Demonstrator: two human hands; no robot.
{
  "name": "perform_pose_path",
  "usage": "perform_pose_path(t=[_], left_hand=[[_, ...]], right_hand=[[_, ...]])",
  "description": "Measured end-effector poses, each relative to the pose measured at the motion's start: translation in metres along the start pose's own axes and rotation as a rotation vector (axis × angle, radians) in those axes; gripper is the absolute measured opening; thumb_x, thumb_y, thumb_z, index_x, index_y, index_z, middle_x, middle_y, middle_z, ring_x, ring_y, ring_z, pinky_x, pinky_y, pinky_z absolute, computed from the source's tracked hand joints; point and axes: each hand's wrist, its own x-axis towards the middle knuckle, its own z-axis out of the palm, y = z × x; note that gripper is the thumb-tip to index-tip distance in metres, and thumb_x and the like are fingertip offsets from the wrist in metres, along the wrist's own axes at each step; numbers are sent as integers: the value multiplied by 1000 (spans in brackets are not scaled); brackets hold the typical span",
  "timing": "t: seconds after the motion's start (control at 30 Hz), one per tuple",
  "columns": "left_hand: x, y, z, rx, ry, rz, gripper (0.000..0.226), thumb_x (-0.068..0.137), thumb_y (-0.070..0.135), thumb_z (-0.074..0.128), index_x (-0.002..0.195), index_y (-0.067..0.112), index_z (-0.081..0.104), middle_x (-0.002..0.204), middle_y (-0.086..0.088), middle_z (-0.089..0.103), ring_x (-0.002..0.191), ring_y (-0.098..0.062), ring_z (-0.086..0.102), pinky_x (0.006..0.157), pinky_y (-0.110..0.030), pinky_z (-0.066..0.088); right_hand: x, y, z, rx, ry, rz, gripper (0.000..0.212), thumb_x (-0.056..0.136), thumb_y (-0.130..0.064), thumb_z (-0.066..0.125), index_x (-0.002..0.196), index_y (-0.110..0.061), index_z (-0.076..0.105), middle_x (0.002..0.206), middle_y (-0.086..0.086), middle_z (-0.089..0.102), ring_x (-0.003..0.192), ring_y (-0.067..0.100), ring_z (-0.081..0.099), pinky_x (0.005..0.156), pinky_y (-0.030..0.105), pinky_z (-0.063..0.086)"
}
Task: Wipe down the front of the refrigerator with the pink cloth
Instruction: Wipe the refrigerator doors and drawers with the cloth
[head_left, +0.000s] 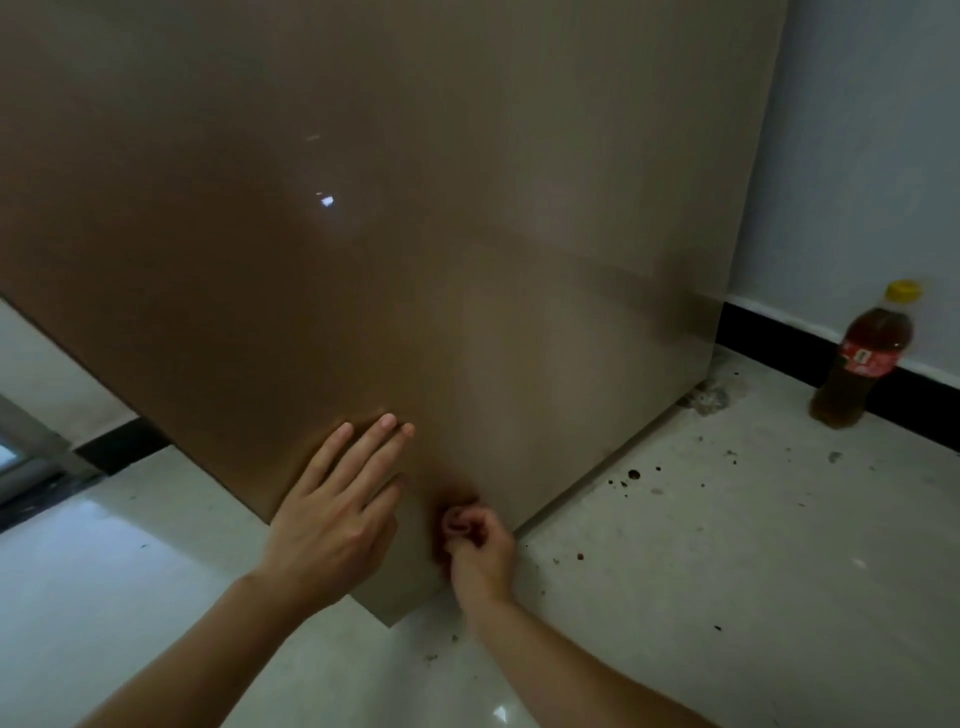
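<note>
Pressing L hand (332, 514) flat, fingers straight, on the refrigerator (415, 208) front near its bottom edge, person curls R hand (480, 545) round a small pinkish wad, prob the pink cloth (456, 519), at the refrigerator's lower corner; soft, light, so best held bunched in the fist.

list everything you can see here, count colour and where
refrigerator: 1, glossy tan-brown, fills upper left and centre, stands on the floor
pink cloth: 1, pink, bunched and mostly hidden in the right hand
bottle: 1, brown liquid, red label, yellow cap, upright by the right wall
floor: pale tiles, dark specks at right
baseboard: black, along the walls
left hand: 1, flat on the refrigerator front
right hand: 1, grips the pink cloth near the refrigerator's bottom edge
</note>
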Motion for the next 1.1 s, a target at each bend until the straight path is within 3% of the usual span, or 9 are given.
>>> perform_pose_path(t=[0.07, 0.13, 0.3, 0.47, 0.6, 0.77, 0.9, 1.0, 1.1], left_hand=[[-14, -7, -2, 0, -19, 24, 33, 90, 21, 44, 99, 9, 73, 145, -17, 46, 141, -29, 31, 120, -45, 15], [-27, -12, -3, 4, -42, 32, 33, 87, 22, 46, 101, 10, 73, 146, -17, 44, 144, -30, 26, 121, -44, 13], [-40, -13, -4, -32, -63, 15, 38, 86, 26, 42, 101, 11, 74, 144, -16, 45, 150, -24, 2, 122, -43, 7], [-50, -15, -10, -50, -76, -12, 36, 87, 25, 44, 103, 10, 73, 140, -18, 51, 150, -25, 7, 121, -44, 12], [-62, -18, -12, -14, -86, -32, 37, 92, 26, 43, 102, 10, 74, 140, -18, 50, 141, -28, 28, 121, -44, 14], [-78, -25, -8, -7, -74, -11, 59, 104, 29, 16, 106, 13, 73, 150, -14, 32, 149, -27, 13, 122, -43, 8], [-75, -32, -14, 13, -60, 37, 49, 101, 23, 25, 105, 15, 73, 148, -15, 38, 146, -28, 20, 123, -41, 5], [-78, -32, -18, -20, -57, 22, 37, 86, 24, 43, 101, 14, 75, 134, -16, 57, 139, -26, 29, 122, -40, 7], [-76, -30, -19, -37, 1, 13, 39, 94, 21, 37, 100, 12, 75, 130, -17, 61, 134, -28, 37, 121, -40, 12]], right_hand=[[-15, -10, -12, -44, -185, -17, 40, 75, 21, 53, 69, -16, 67, 91, 16, 69, 82, 26, 64, 68, 27, 53], [2, -53, -29, -55, -84, -183, 34, 78, 18, 53, 78, -13, 69, 92, 9, 70, 82, 15, 65, 67, 15, 50], [49, -194, -40, 221, 296, -454, 26, 88, -6, 54, 87, -29, 66, 104, 6, 66, 92, 22, 61, 80, 35, 52], [20, -133, 23, 33, 348, -626, 32, 79, 7, 54, 96, -16, 64, 110, 10, 60, 98, 21, 60, 86, 21, 49], [-30, -38, 32, -97, 75, -613, 41, 73, 15, 58, 82, -26, 63, 96, 6, 56, 84, 5, 61, 78, 18, 50], [2, -152, 26, 48, 238, -788, 24, 71, -12, 59, 82, -32, 68, 94, 2, 64, 86, 15, 64, 76, 43, 55], [0, -225, 44, 191, 320, -923, 23, 81, -5, 57, 100, -13, 68, 107, 8, 59, 86, 8, 63, 72, 26, 55], [-29, -140, 63, -109, 213, -985, 25, 75, -11, 54, 96, -16, 66, 98, -1, 55, 88, 11, 55, 81, 12, 44], [-54, -16, 42, -408, -135, -674, 27, 76, 1, 59, 77, -26, 63, 94, -7, 53, 87, 6, 57, 77, 8, 43]])
